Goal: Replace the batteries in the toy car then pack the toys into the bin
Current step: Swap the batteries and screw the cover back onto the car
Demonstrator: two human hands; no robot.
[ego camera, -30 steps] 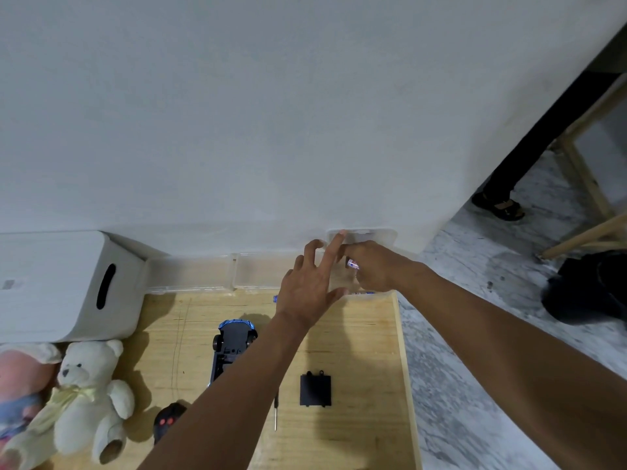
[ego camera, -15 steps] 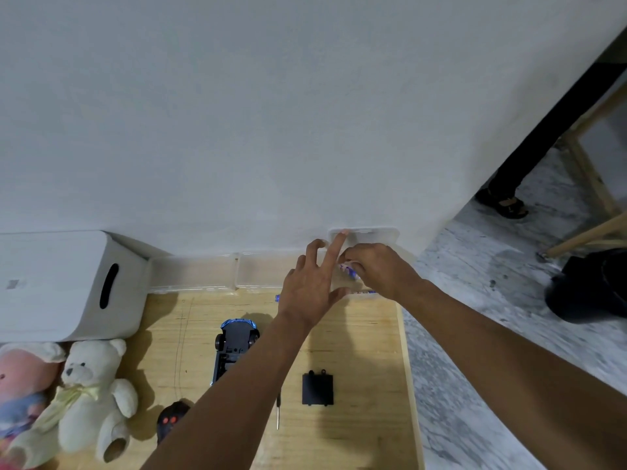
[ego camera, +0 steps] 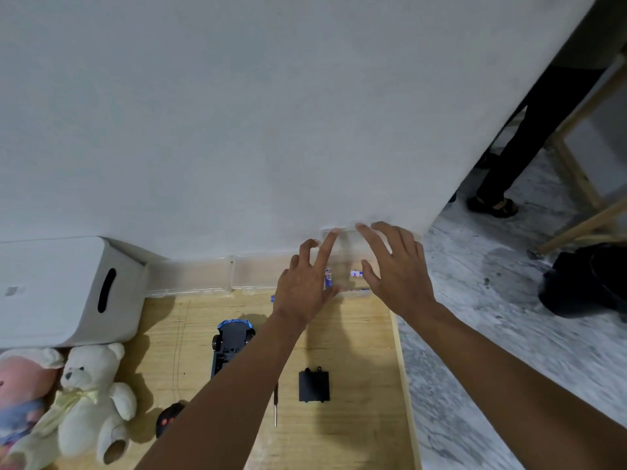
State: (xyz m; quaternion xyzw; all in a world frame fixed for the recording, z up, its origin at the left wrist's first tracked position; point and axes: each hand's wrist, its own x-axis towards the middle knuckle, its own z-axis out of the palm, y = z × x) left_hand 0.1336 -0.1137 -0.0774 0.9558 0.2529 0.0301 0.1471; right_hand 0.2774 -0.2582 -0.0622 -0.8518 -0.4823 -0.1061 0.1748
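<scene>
On the wooden tabletop [ego camera: 356, 351], the white bin [ego camera: 51, 290] stood left of the toy car [ego camera: 230, 344], and the white teddy bear [ego camera: 91, 398] lay left of the car and nearer. The car lay belly-up. Beyond it to the right, a clear plastic box [ego camera: 346, 245] sat at the tabletop's edge. The left hand [ego camera: 305, 283] lay spread against the box, and the right hand [ego camera: 393, 266] hovered with an open grip, empty. The black battery cover [ego camera: 314, 386] and the screwdriver [ego camera: 275, 405] lay right of the car. 2 AA batteries [ego camera: 328, 278] showed inside the box. A sideways push could probably skid the light box off that edge and scatter them.
</scene>
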